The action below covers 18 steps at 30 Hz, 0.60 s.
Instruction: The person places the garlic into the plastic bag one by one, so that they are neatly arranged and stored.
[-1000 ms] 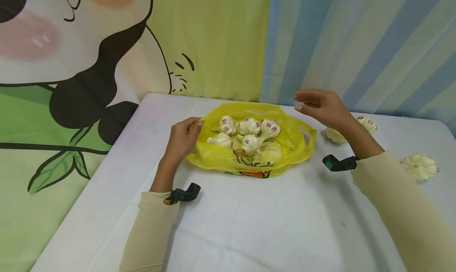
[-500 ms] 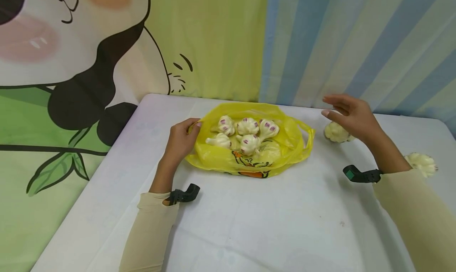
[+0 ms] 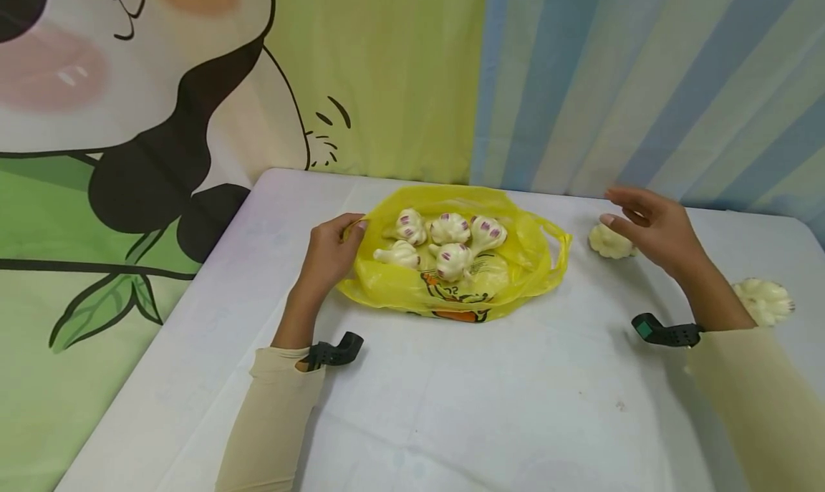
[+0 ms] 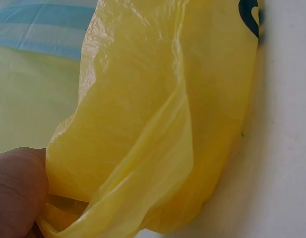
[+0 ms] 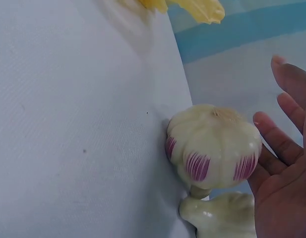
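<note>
My left hand [image 3: 331, 252] pinches the left rim of a yellow plastic bag [image 3: 380, 281], which lies spread with its mouth up. In the left wrist view, the thumb [image 4: 19, 188] presses on the bag's folded film [image 4: 118, 134]. Several white garlic bulbs [image 3: 453, 261] with purple streaks sit inside the bag. My right hand [image 3: 664, 238] hovers with loosely bent, parted fingers beside a loose garlic bulb [image 3: 608, 242]. From the right wrist, a garlic bulb [image 5: 214, 148] appears near the hand's [image 5: 286, 168] fingers, with a second bulb [image 5: 224, 215] partly hidden beside it.
Another garlic bulb [image 3: 765, 301] rests on the white-covered table [image 3: 503, 399], partly behind the right forearm. The bag's handle loop [image 3: 559, 252] points right. A panda-print curtain [image 3: 387, 84] and a striped curtain [image 3: 644, 84] hang behind the table's back edge.
My right hand has moved right and slightly nearer, from beside the bag to the loose garlic bulbs. The left hand and bag stay in place.
</note>
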Available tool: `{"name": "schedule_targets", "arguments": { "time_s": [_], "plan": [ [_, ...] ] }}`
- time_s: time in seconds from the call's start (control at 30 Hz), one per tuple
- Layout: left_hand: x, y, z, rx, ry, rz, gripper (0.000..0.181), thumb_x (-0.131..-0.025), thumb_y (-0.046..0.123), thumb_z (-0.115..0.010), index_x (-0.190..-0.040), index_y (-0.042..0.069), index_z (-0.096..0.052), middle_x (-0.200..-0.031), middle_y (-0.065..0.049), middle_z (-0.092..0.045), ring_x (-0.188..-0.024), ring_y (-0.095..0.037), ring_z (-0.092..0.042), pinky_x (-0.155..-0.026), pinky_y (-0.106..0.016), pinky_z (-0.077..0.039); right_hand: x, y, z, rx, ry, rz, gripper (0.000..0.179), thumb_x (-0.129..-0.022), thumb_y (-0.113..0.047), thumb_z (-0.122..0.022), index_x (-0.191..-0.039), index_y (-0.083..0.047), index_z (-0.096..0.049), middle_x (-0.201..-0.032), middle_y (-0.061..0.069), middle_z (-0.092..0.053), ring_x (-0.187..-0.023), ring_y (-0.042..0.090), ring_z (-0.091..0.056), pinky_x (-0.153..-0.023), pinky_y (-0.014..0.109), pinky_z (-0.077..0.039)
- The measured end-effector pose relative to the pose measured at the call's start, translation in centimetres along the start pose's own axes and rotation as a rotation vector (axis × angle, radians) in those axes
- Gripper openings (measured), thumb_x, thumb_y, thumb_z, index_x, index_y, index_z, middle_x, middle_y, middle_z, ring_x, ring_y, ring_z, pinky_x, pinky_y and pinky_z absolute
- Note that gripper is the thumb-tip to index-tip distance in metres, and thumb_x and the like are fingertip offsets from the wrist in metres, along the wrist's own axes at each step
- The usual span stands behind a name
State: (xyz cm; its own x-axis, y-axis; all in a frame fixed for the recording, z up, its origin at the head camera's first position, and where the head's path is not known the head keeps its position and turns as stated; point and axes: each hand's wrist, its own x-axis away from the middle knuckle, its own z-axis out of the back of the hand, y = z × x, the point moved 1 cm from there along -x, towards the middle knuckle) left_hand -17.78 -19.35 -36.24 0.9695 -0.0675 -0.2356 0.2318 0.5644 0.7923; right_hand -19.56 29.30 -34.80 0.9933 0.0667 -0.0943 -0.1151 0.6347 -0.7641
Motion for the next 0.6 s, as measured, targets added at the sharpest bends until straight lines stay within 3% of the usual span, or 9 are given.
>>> {"name": "schedule_targets", "arguments": {
  "time_s": [0.33,0.6],
  "plan": [
    [0.1,0.0,0.0,-0.009,-0.005,0.029,0.034,-0.102,0.027,-0.052,-0.122,0.004,-0.067,-0.117,-0.011,-0.066,-0.103,-0.021,-0.061,-0.089,-0.040,-0.048,0.7,1.2,-0.1,0.006,-0.006,-0.081,0.065,-0.093,-0.040,-0.065,-0.147,-0.011,-0.044,-0.142,0.016,-0.046,-0.133,0.033,-0.041,-0.094,0.008,-0.036],
    [0.0,0.0,0.1,-0.003,-0.005,0.020,0.035,-0.103,0.028,-0.052,-0.122,0.004,-0.067,-0.117,-0.011,-0.066,-0.104,-0.022,-0.060,-0.090,-0.041,-0.047,0.7,1.8,-0.7,-0.001,-0.018,-0.085,0.067,-0.092,-0.040,-0.066,-0.147,-0.011,-0.043,-0.144,0.017,-0.044,-0.132,0.029,-0.040,-0.091,0.004,-0.034]
  ]
}}
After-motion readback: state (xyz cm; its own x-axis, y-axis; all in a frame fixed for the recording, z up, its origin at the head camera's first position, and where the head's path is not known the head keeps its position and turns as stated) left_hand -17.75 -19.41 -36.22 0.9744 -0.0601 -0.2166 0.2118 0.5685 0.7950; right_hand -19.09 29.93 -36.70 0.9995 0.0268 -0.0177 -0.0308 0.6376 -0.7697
